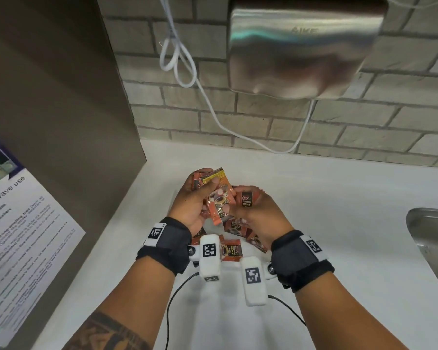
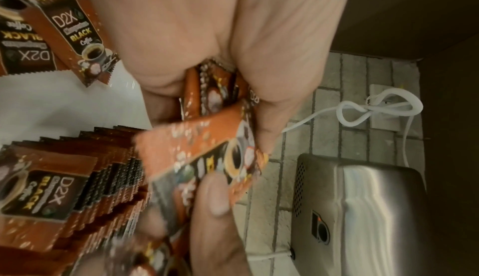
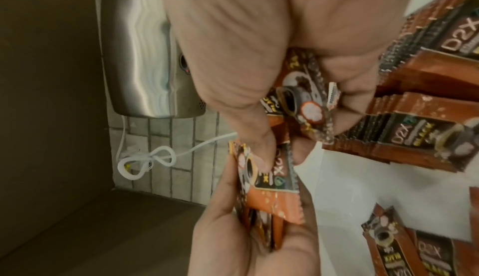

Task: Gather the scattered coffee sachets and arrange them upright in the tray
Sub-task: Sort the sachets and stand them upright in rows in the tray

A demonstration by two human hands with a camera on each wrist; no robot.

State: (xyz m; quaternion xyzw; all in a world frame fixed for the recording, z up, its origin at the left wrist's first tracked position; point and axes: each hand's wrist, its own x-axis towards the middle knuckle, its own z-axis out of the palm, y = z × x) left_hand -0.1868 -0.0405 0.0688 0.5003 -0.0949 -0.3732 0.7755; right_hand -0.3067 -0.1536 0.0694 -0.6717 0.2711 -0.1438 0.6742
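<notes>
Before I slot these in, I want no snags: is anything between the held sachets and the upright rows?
Nothing visible. The left hand grips sachets above the counter; the rows stand just beside them.

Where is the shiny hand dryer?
In the head view the hand dryer hangs on the brick wall, upper right, above the counter, with a white cord looped to its left.

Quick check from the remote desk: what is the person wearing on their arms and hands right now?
Both hands, left hand and right hand, are bare, without gloves or sleeves. Each wrist carries a black strap with a white square-code tag, plus a white camera block bearing black codes. Thin black cables trail back. The left forearm shows a dark tattoo.
</notes>
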